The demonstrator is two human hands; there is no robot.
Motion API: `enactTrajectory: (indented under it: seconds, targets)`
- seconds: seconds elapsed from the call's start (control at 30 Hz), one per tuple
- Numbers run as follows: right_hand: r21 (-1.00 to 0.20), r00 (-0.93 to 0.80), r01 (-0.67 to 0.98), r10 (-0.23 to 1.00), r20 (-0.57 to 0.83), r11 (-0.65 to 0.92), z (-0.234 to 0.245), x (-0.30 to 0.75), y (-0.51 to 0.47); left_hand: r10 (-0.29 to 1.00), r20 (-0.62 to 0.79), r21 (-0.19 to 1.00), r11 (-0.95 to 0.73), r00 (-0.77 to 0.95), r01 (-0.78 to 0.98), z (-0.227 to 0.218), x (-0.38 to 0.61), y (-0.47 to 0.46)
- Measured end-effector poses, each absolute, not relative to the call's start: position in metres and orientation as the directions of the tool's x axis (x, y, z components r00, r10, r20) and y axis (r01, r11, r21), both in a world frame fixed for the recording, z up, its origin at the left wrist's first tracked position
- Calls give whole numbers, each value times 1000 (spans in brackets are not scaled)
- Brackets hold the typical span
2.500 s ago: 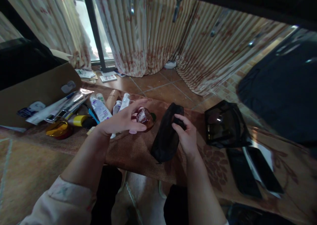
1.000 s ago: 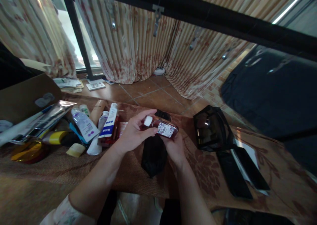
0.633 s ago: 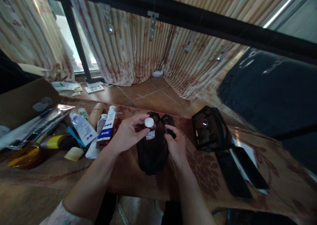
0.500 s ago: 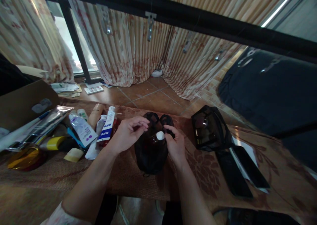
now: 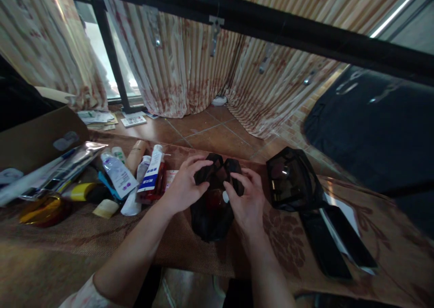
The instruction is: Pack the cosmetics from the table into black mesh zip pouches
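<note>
A small black mesh pouch (image 5: 212,215) lies on the brown patterned cloth (image 5: 176,235) in front of me. Inside it I see a dark red bottle (image 5: 214,199) with a white cap. My left hand (image 5: 185,186) grips the pouch's left rim, fingers curled over the opening. On the right rim, my right hand (image 5: 247,201) pinches the mesh beside the bottle's cap. Both hands hold the mouth of the pouch apart.
Left of the pouch lies a heap of tubes and bottles (image 5: 135,177), with an amber jar (image 5: 44,210) and a cardboard box (image 5: 37,138). A larger black mesh bag (image 5: 291,186) and flat black cases (image 5: 335,242) lie to the right. Curtains hang behind.
The left hand brought the red bottle over from the heap and lowered it into the pouch. It let go of the bottle and now holds the pouch's rim.
</note>
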State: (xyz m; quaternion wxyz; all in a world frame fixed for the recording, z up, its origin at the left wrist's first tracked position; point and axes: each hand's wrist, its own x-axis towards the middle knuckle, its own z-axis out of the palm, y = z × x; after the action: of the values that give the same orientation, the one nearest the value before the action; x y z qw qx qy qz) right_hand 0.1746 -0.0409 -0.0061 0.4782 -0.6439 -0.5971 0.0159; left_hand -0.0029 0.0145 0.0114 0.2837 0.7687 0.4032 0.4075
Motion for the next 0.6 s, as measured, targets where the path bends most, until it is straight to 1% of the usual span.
enactTrajectory:
  seconds: [0.07,0.1,0.13,0.2,0.27,0.33,0.4,0.5,0.6]
  targets:
    - [-501,157,835,774,613,228,0,173,-45,874,348,791,-468,339,394,7,-2,15]
    - [-452,78,853,792,605,262,2,172,-47,881,332,798,-453,336,399,4,-2,16]
    - [-417,-7,860,823,568,295,4,171,-48,886,320,801,-442,336,403,2,-1,16]
    - [-385,-150,863,893,425,329,4,168,-48,894,293,805,-422,339,416,-3,0,17]
    - [-367,-220,882,947,233,295,1,166,-48,899,264,808,-404,349,429,-6,-1,18]
    - [-329,-202,921,978,57,210,-3,164,-48,897,236,809,-395,374,435,-7,-2,20]
    - [-274,-150,953,987,-62,128,-7,164,-48,891,214,809,-391,400,439,-7,-4,20]
    - [-210,-107,975,986,-126,79,-8,165,-50,883,205,800,-399,421,448,-5,-5,20]
    - [-181,-88,982,983,-161,58,-6,165,-50,881,199,794,-402,429,455,-3,-5,19]
